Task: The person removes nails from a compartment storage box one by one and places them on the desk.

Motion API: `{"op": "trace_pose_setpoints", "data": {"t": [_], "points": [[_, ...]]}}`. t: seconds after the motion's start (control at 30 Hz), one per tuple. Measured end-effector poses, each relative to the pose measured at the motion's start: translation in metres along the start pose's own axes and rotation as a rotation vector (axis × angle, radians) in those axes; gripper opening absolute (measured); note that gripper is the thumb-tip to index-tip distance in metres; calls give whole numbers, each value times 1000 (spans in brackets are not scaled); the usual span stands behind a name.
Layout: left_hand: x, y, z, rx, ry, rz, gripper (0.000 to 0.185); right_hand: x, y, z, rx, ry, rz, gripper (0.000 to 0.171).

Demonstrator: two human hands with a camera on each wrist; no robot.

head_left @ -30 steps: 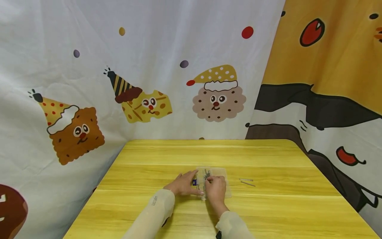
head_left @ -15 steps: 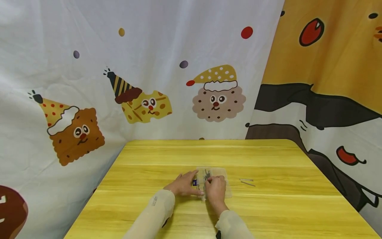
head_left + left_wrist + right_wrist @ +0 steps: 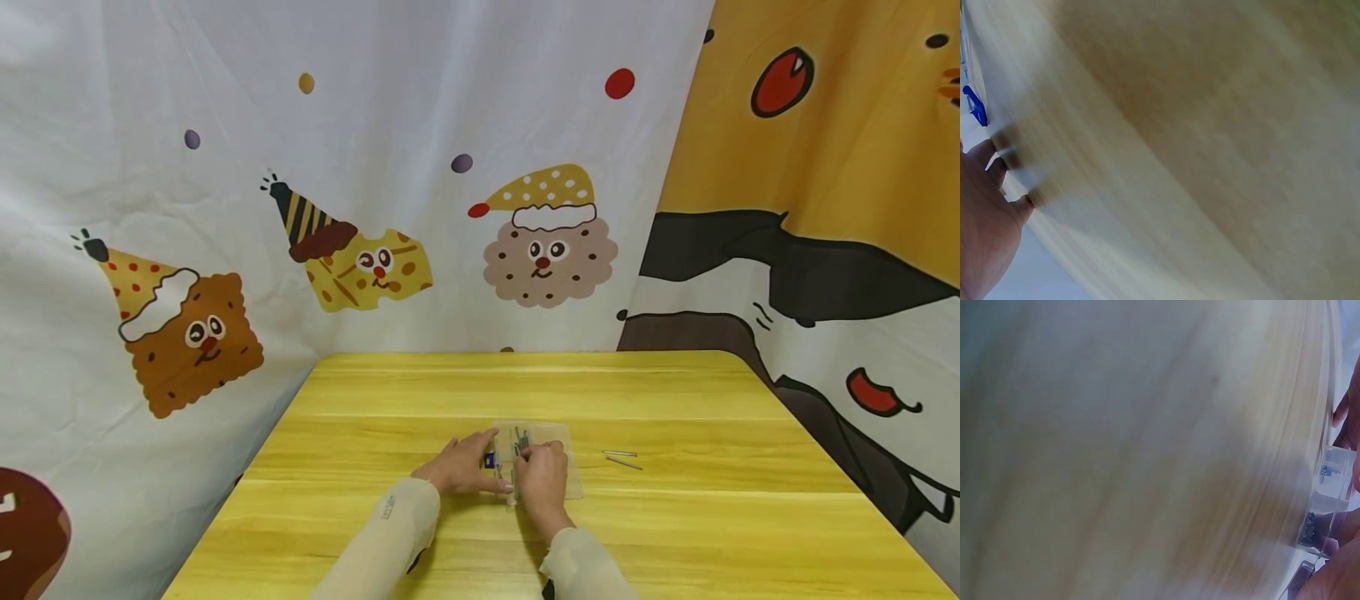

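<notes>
- I am seeing one clear box [image 3: 558,467] lying flat on the yellow bench [image 3: 675,533], and I am taking it as my landmark.
- The left hand [image 3: 459,463] is resting at the box's left edge, fingers fairly straight, steadying it rather than clasping it.
- The right hand [image 3: 542,475] is lying over the box's middle, fingertips curled as if pinching at the dark pins [image 3: 521,437] inside; I cannot tell whether one is actually caught.
- The pins are sitting in a small cluster in the far part of the box; they are too small to count.
- Two loose pins [image 3: 621,457] are lying on the bench just right of the box, near each other.
- One small blue piece [image 3: 490,458] is showing at the box's left side, beside the left fingers.
- I am judging the pins light, stiff, slick and likely sharp, so a fingertip pinch at mid-shaft suits them.
- The box looks light and thin-walled, apt to slide unless it is being held by its edges.
- Both wrist views are blurring badly, showing mostly bench.
</notes>
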State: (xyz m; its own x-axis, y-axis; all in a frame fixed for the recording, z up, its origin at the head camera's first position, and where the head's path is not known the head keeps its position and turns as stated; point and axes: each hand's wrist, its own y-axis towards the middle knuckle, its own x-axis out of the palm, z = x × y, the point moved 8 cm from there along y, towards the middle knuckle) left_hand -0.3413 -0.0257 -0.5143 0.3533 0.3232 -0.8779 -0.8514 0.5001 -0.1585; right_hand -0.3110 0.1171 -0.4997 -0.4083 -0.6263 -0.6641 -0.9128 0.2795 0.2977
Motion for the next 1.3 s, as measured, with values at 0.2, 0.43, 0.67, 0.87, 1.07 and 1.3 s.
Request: {"op": "trace_pose_setpoints", "data": {"t": [0.2, 0.43, 0.67, 0.87, 1.07, 1.3], "points": [[-1, 0, 0, 1, -14, 4, 110, 1, 1, -3, -6, -35, -8, 11], [-2, -1, 1, -1, -28, 15, 110, -3, 1, -6, -32, -55, 14, 11], [1, -1, 1, 11, -25, 11, 110, 1, 0, -4, 19, -90, -43, 17], [-3, -4, 0, 4, -23, 22, 110, 4, 2, -6, 5, -104, -52, 19], [-2, -4, 0, 6, -14, 18, 110, 4, 2, -8, -35, -148, -37, 19], [0, -3, 1, 17, -11, 25, 110, 2, 0, -6, -45, -145, -35, 34]]}}
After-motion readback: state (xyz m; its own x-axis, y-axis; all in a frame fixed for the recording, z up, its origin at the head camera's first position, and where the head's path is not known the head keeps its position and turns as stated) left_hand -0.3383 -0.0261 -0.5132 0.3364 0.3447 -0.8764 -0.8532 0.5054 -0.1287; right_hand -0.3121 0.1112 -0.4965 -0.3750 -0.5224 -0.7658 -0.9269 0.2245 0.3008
